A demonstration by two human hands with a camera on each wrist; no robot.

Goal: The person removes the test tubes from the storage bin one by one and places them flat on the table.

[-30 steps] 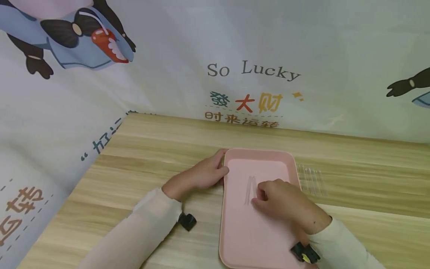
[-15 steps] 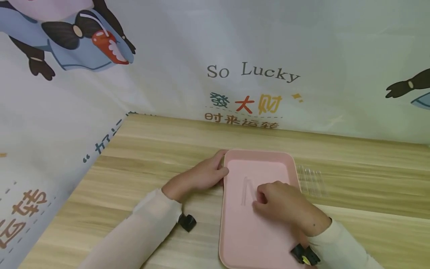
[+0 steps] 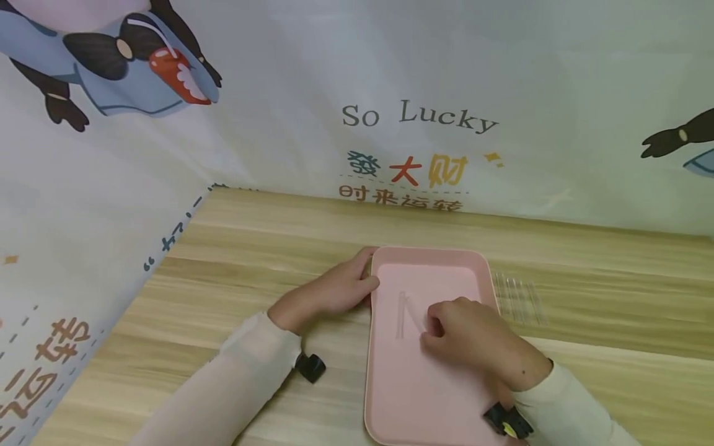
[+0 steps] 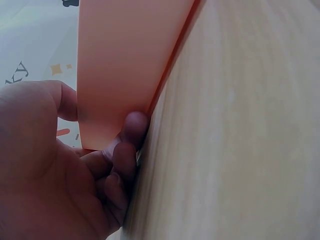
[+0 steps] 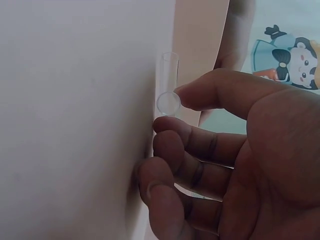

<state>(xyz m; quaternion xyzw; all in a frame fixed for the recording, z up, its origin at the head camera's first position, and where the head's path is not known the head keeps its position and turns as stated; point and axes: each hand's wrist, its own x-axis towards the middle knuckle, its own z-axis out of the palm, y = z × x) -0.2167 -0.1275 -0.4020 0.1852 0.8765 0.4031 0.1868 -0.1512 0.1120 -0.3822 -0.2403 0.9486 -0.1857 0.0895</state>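
A pink tray point(image 3: 440, 396) lies on the wooden table, and my left hand point(image 3: 340, 288) grips its left side near the far corner. The left wrist view shows the thumb point(image 4: 66, 101) against the tray's upper edge and curled fingers low on its outer wall. Over the tray, my right hand point(image 3: 468, 328) pinches a clear tube point(image 3: 414, 314) between thumb and fingertips. It slants away from the fingers, its round open end point(image 5: 168, 104) showing in the right wrist view. Left of it in the tray lies another clear tube point(image 3: 400, 316), their far ends close together.
Several more clear tubes point(image 3: 519, 300) lie side by side on the table point(image 3: 613, 297) just right of the tray. A printed cloth point(image 3: 279, 111) hangs behind the table and along its left side. Black devices are strapped at both wrists.
The loose tube in the tray has shifted left. The pinched tube has tilted, its far end swinging left. My left hand stays on the tray, and my right hand has barely moved.
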